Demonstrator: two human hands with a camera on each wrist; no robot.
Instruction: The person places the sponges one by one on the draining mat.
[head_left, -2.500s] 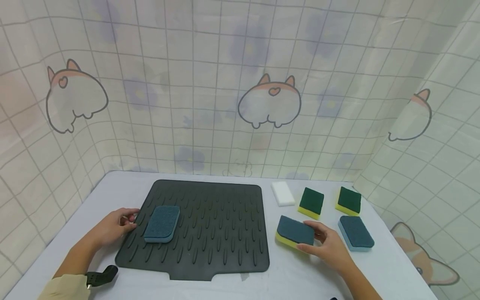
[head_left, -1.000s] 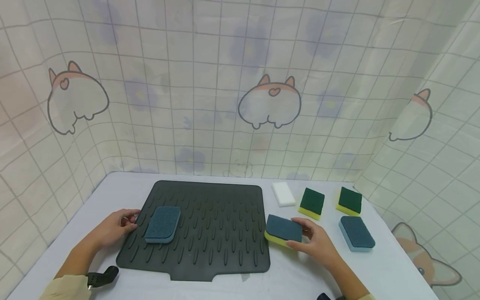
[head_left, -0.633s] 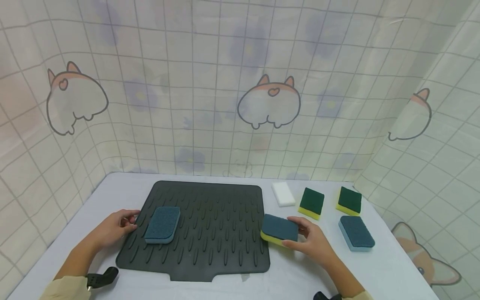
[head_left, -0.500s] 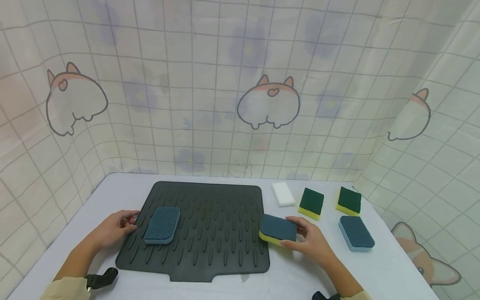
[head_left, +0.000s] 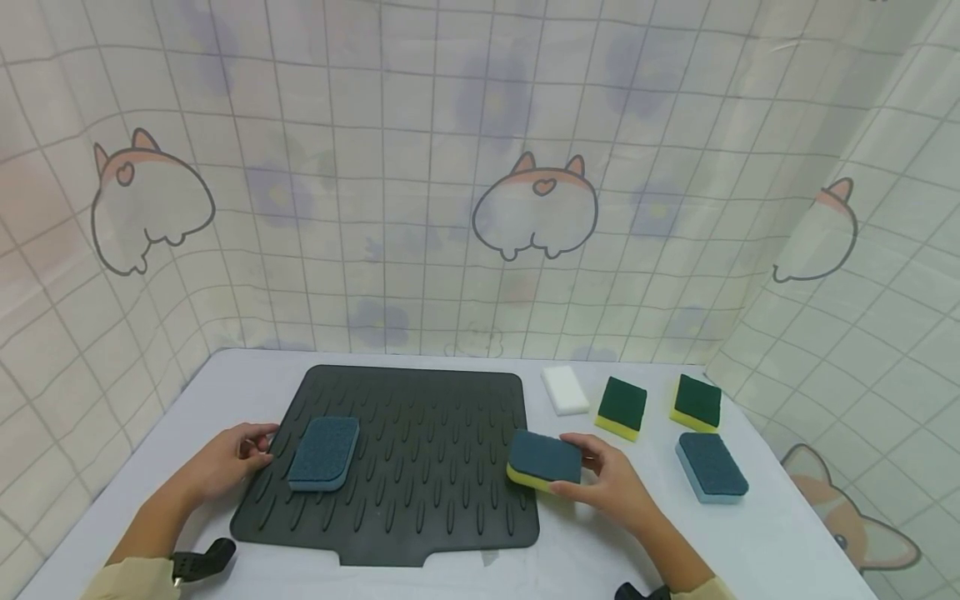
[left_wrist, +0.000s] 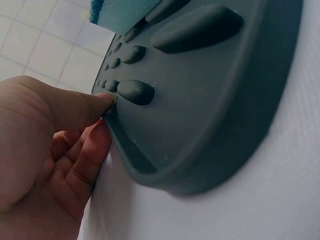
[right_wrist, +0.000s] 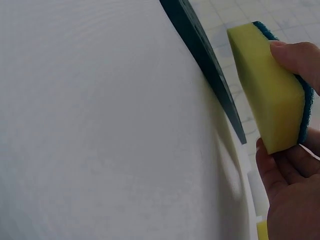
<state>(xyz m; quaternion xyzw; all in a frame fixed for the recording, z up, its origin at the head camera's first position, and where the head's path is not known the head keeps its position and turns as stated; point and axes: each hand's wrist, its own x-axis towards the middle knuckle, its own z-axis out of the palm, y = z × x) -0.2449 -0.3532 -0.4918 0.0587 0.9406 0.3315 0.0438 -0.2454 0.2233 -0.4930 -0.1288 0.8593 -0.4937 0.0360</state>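
Observation:
My right hand (head_left: 606, 485) holds a yellow sponge with a dark blue scouring layer (head_left: 544, 457) between thumb and fingers. In the head view this sponge overlaps the right edge of a dark grey ridged drying mat (head_left: 420, 500); the right wrist view shows its yellow foam (right_wrist: 267, 95) raised off the table beside the mat. At the mat's left edge, my left hand (head_left: 225, 460) pinches the rim, thumb (left_wrist: 82, 107) on top and the other fingers curled beside and below. A blue sponge (head_left: 324, 454) lies flat on the mat's left part, near that hand.
Right of the mat lie a white sponge (head_left: 566, 390), two green-and-yellow sponges (head_left: 622, 404) (head_left: 697, 402) and another blue sponge (head_left: 712, 467). They rest on a white-covered table (head_left: 720, 550). A patterned curtain (head_left: 420, 167) hangs behind and at both sides.
My right hand has carried the yellow-and-blue sponge leftward from the table to over the mat's right edge, slowly. The left hand has stayed at the mat's rim.

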